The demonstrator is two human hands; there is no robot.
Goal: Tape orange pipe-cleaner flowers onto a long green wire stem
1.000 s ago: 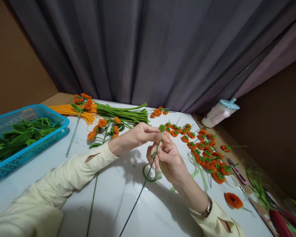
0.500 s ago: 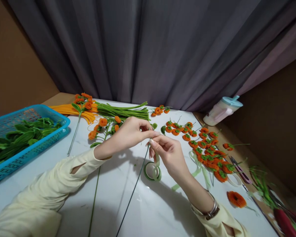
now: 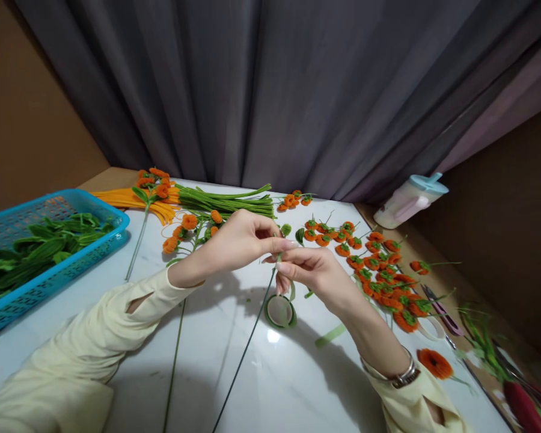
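Note:
My left hand (image 3: 246,240) is closed in a pinch on the upper end of a long, thin green wire stem (image 3: 247,343), which slants down toward me. Just below, my right hand (image 3: 318,275) pinches pale green floral tape against that stem. The tape roll (image 3: 280,311) hangs or rests under my right fingers; I cannot tell which. A small green fuzzy tip (image 3: 286,230) shows past my left fingertips. Left of the hands lies a branch with orange fuzzy flowers (image 3: 189,222), partly covered by my left hand and wrist.
A blue basket (image 3: 117,231) of green leaves stands at left. Green pipe cleaners (image 3: 228,201) and orange ones (image 3: 130,198) lie at the back. Many orange flower heads (image 3: 385,276) spread at right, near pink-handled scissors (image 3: 448,319). A lidded cup (image 3: 408,201) stands back right.
My right hand has turned and its wrist has shifted right, fingers still at the stem. The tape roll has tilted and moved slightly. My left hand has hardly moved.

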